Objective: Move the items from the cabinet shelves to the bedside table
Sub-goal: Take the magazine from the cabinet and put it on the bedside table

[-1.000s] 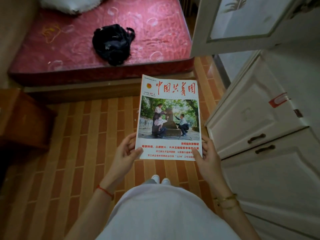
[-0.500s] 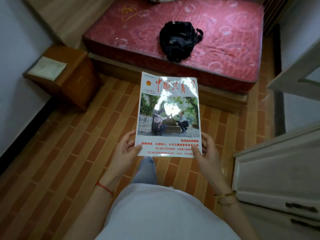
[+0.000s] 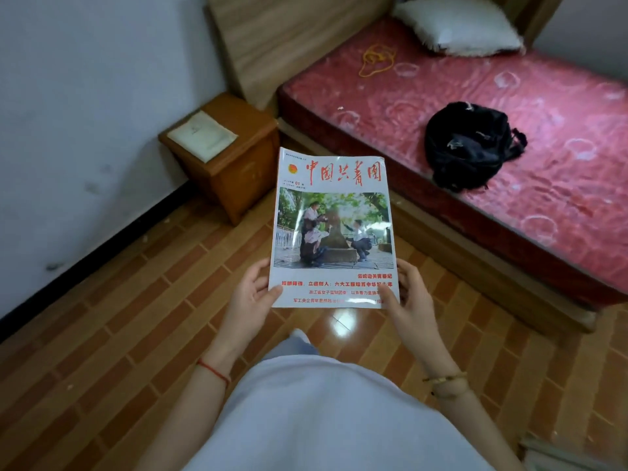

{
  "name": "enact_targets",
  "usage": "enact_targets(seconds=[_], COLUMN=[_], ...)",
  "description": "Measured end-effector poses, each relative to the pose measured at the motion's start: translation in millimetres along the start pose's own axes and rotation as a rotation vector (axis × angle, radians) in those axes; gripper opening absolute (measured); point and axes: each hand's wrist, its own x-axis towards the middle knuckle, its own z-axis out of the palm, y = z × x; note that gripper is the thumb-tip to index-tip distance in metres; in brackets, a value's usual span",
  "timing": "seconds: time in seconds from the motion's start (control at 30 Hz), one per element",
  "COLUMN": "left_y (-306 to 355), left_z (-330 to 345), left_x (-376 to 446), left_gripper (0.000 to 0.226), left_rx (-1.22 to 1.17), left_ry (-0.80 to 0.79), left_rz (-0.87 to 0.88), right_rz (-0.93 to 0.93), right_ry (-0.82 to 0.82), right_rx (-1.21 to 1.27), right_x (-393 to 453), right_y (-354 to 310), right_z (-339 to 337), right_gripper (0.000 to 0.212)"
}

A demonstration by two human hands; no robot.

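I hold a glossy magazine point(image 3: 333, 229) with red Chinese title and a photo cover flat in front of me, face up. My left hand point(image 3: 249, 302) grips its lower left corner and my right hand point(image 3: 413, 302) grips its lower right corner. The brown wooden bedside table point(image 3: 244, 154) stands ahead to the left, against the white wall beside the bed. A pale booklet point(image 3: 202, 136) lies on its top. The cabinet is out of view.
A bed with a red mattress point(image 3: 475, 107) runs along the right, with a black backpack point(image 3: 470, 144), a white pillow point(image 3: 458, 25) and a yellow cord point(image 3: 375, 61) on it. The wooden headboard point(image 3: 292, 35) leans at the back. Brick-pattern floor point(image 3: 129, 334) lies between me and the table.
The view has swung left from the white cabinet toward the bedside table, which is now closer and more central. Both hands keep the same hold on the magazine.
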Motion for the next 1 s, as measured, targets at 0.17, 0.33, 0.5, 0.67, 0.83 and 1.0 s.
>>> enact_targets(seconds=[0.17,0.33,0.5,0.67,0.83,1.0], left_y=[30,45,47,52,72,108], left_z=[-55,-98,-121,-126,-119,-110], left_x=[77,133,183,240,322,419], left_gripper=[0.055,0.053,0.052,0.052,0.051,0.055], left_rx=[0.006,0.005,-0.021,-0.050,-0.093,-0.119], left_ry=[0.079,0.141,0.206,0.265,0.363,0.432], left_rz=[0.008,-0.003,-0.062,-0.095,-0.079,-0.116], right_rz=[-0.063,-0.074,-0.065,-0.076,-0.092,-0.109], right_ry=[-0.069,-0.143,-0.225,-0.279,-0.332,-0.402], right_rx=[-0.014,-0.033,-0.066,-0.091,-0.084,-0.092], right_x=[95,167,233,305,406,526], right_y=[-38,-62,-73,-74,-79,-96], right_z=[53,98,131,154,171,184], right_gripper=[0.043,0.041,0.041,0.038,0.036,0.036])
